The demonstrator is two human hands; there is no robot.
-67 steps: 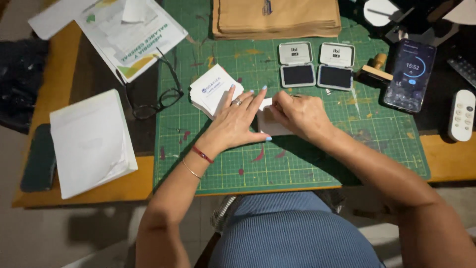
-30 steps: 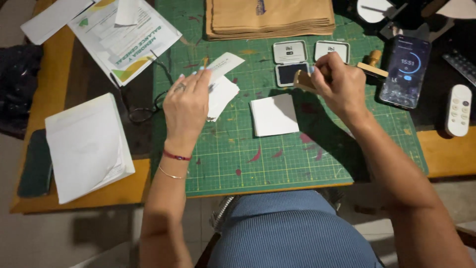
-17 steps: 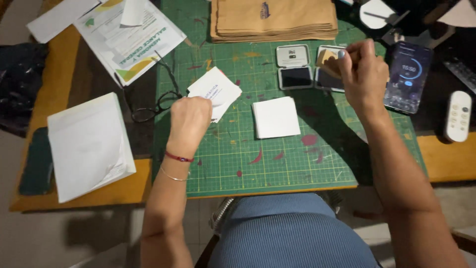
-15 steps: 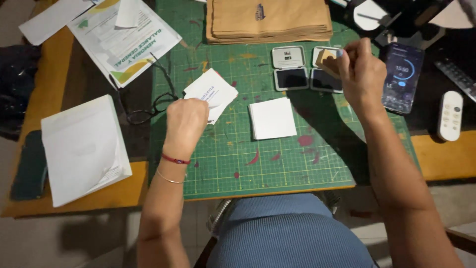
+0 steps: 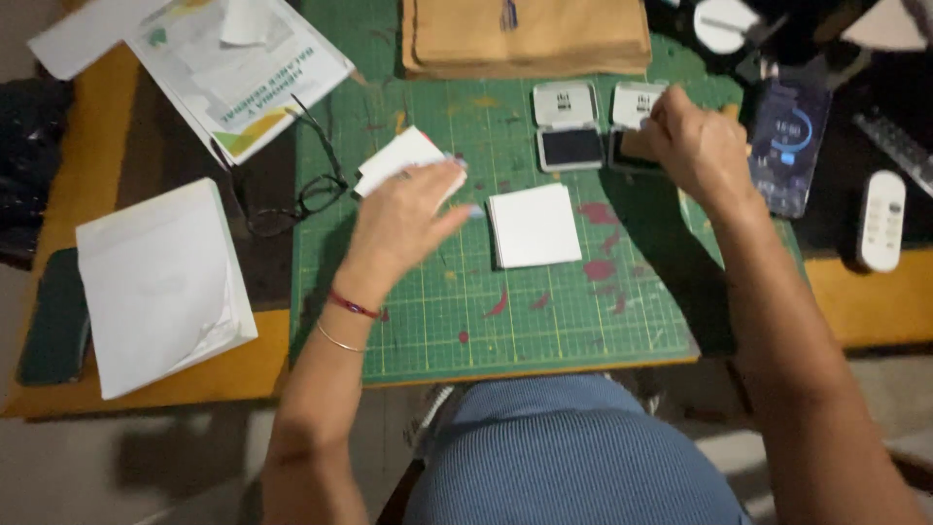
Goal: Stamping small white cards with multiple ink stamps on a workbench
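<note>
**Green mat on orange surface: right hand on the far ink pad, white square lies between the hands**

Surface is an orange desk (image 5: pixel 58 194) with a green cutting mat (image 5: pixel 544 331) on top, stained red in spots.

- Near: blue-clad lap, both forearms reaching away.
- Mid: white square (image 5: pixel 534 225) flat on the mat, edges roughly square to the grid, nothing on it. It sits just right of the left hand, and nearer and left of the right hand.
- Left hand (image 5: pixel 408 209): grip released, fingers spread, resting on a stack of white cards (image 5: pixel 398 156). Closer of the two to the square.
- Right hand (image 5: pixel 695 146): grip clenched on a small stamp (image 5: pixel 637 144), mostly hidden, pressed onto the right ink pad (image 5: pixel 637 107). Left ink pad (image 5: pixel 569 126) open, untouched.
- Far: brown envelopes (image 5: pixel 525 34), phone (image 5: pixel 787 146), white remote (image 5: pixel 882 219).
- Left edge: glasses (image 5: pixel 292 199), papers (image 5: pixel 160 282).
</note>
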